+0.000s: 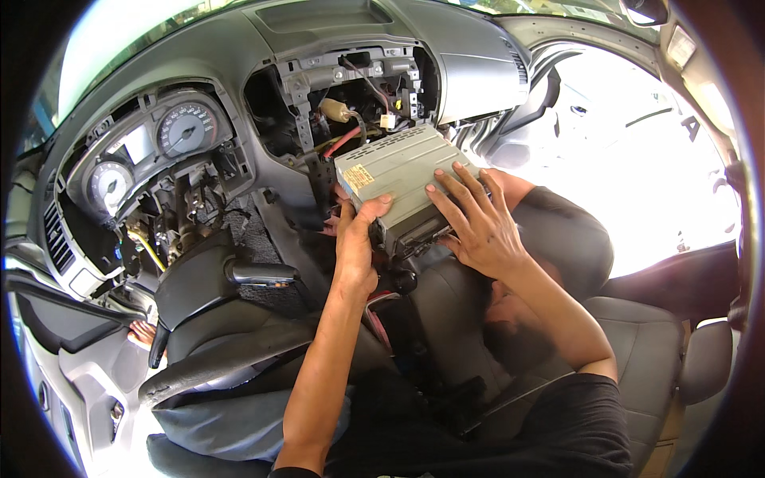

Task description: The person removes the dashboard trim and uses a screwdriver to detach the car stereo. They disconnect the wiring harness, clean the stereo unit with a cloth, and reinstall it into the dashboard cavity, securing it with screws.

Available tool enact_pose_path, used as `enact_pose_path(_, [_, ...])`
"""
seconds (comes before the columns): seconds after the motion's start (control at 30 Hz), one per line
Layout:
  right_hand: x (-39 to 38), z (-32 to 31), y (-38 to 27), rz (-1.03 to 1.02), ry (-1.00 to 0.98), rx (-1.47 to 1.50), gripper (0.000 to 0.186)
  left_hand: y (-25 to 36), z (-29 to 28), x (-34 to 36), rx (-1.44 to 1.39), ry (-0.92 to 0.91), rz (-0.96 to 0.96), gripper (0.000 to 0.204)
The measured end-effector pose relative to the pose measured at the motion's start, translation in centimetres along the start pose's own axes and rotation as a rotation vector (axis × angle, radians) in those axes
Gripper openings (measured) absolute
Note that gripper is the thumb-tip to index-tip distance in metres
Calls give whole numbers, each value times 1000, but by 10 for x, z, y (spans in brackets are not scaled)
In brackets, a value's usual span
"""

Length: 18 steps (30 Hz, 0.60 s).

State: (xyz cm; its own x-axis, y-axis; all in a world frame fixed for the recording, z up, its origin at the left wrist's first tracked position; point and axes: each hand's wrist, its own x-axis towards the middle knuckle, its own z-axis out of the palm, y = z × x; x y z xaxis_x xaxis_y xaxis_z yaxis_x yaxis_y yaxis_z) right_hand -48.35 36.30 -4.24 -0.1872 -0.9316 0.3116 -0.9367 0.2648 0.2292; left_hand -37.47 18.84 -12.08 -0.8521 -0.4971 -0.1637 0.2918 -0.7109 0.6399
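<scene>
A grey metal car stereo (398, 169) with a ribbed top and a yellow label is held tilted in front of the opening in the centre of the dashboard. My left hand (360, 235) grips its near left corner, thumb on top and the other fingers partly hidden beneath. Across the right part of the top lie the fingers of my right hand (482, 227), its thumb at the near edge. The underside of the stereo is out of sight. Behind it, the dashboard opening (299, 103) shows metal brackets, a beige cylindrical part (335, 110), wires and a white connector (388, 121).
Another person (518, 319) leans in at the passenger seat, an arm behind the stereo. At the lower left, another hand (143, 333) shows near the door. The instrument cluster (187, 127) sits exposed at left, above loose wiring. A steering wheel (231, 358) lies near my lap.
</scene>
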Motion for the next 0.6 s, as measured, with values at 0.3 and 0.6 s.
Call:
enact_pose_path(0.3, [21,12,13,-61,68,58,96,6,6,12,24,-35,-39,70])
enact_pose_path(0.6, [37,24,30,-112,173,19,72,41,35,4,451,406,394,57])
